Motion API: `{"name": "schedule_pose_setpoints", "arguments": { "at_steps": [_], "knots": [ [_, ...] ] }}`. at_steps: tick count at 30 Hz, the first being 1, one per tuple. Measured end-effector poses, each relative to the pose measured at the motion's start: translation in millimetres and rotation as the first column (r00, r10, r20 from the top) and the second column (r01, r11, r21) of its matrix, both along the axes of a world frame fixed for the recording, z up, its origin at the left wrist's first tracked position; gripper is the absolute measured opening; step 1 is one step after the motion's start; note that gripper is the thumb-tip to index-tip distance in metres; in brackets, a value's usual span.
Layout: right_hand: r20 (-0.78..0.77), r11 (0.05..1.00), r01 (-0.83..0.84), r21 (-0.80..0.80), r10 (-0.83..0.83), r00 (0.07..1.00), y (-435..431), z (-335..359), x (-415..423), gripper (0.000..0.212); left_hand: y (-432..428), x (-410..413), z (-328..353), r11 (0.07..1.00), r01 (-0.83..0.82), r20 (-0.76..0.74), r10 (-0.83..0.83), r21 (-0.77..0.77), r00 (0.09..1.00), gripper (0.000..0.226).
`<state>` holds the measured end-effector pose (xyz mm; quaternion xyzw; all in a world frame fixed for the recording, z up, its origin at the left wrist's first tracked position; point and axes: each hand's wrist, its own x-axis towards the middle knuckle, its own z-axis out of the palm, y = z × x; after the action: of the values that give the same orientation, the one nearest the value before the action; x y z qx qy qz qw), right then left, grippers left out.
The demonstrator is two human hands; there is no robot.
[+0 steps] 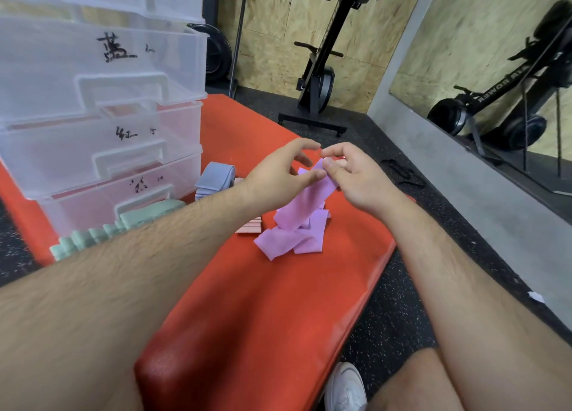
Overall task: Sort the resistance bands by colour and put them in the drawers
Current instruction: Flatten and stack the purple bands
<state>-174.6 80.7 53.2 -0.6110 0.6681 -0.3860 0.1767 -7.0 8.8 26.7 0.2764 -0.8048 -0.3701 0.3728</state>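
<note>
A purple resistance band (pixel 305 201) is lifted at its top end above a loose pile of purple bands (pixel 291 237) on the red mat (pixel 263 302). My right hand (pixel 356 178) pinches the band's upper end between thumb and fingers. My left hand (pixel 278 172) hovers at the band's left edge, fingers spread and loosely bent, thumb touching the band. A stack of clear plastic drawers (pixel 102 125) with handwritten labels stands at the left. Green bands (pixel 117 228) lie in a row in front of it, blue-grey bands (pixel 213 178) beside it, and pink bands (pixel 249 226) left of the purple pile.
The red mat lies on black speckled rubber flooring (pixel 396 311). A black rowing machine (pixel 325 70) stands upright against the chipboard wall, and a mirror (pixel 495 85) leans at the right. A black strap (pixel 402 172) lies beyond the mat. My white shoe (pixel 345 389) is at the bottom.
</note>
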Motion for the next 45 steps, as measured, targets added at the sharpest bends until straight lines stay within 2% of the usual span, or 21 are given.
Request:
{"name": "schedule_pose_setpoints", "arguments": {
  "at_steps": [6,9,13,18,20,22,26,27,30,33,36,40,42,45],
  "knots": [
    [0.053,0.997,-0.044,-0.056,0.047,0.997,4,4,8,0.019,-9,1,2,0.996,-0.083,-0.016,0.084,0.042,0.996,0.005],
    [0.095,0.998,0.006,-0.058,-0.001,0.995,5,2,8,0.023,-11,4,3,0.992,-0.117,-0.039,0.119,0.056,0.992,0.008],
    [0.105,0.996,0.049,-0.068,-0.041,0.994,4,-1,9,0.020,-8,6,4,0.995,-0.085,-0.021,0.087,0.057,0.996,0.008],
    [0.262,0.999,0.028,-0.024,-0.021,0.965,4,1,12,0.034,-7,7,7,0.987,-0.141,-0.079,0.146,0.075,0.986,0.010],
    [0.224,0.999,0.037,-0.032,-0.029,0.974,5,-2,11,0.028,-8,8,6,0.986,-0.146,-0.076,0.152,0.075,0.986,0.009],
    [0.173,0.996,0.048,-0.076,-0.034,0.984,3,-3,10,0.012,-9,9,5,0.989,-0.137,-0.092,0.142,0.063,0.986,0.006],
    [0.164,0.993,-0.009,-0.122,0.029,0.986,3,1,15,0.008,-5,13,10,0.995,-0.095,-0.121,0.096,0.006,0.988,0.037],
    [0.163,0.991,-0.021,-0.134,0.043,0.986,3,1,16,0.009,-4,14,13,0.997,-0.079,-0.105,0.076,-0.023,0.992,0.035],
    [0.208,0.984,-0.012,-0.176,0.050,0.977,2,1,23,0.010,-4,15,19,0.994,-0.086,-0.111,0.078,-0.071,0.991,0.008],
    [0.299,0.990,-0.005,-0.138,0.046,0.953,-2,-6,29,0.020,-6,16,24,0.988,-0.148,-0.204,0.137,-0.037,0.969,0.008],
    [0.244,0.998,-0.033,-0.057,0.046,0.969,-6,-18,34,0.016,-6,22,27,0.989,-0.142,-0.201,0.130,-0.048,0.971,0.006],
    [0.187,0.994,-0.056,-0.089,0.072,0.980,-11,-14,41,0.014,-9,31,31,0.988,-0.113,-0.116,0.100,-0.109,0.988,0.002],
    [0.163,0.993,-0.074,-0.095,0.089,0.983,-12,-12,42,0.015,-10,36,34,0.985,-0.144,-0.154,0.128,-0.096,0.980,0.004],
    [0.065,0.995,-0.095,-0.005,0.095,0.993,-12,-19,39,0.023,-13,46,34,0.985,-0.175,-0.241,0.169,-0.004,0.956,0.009]
  ]
}}
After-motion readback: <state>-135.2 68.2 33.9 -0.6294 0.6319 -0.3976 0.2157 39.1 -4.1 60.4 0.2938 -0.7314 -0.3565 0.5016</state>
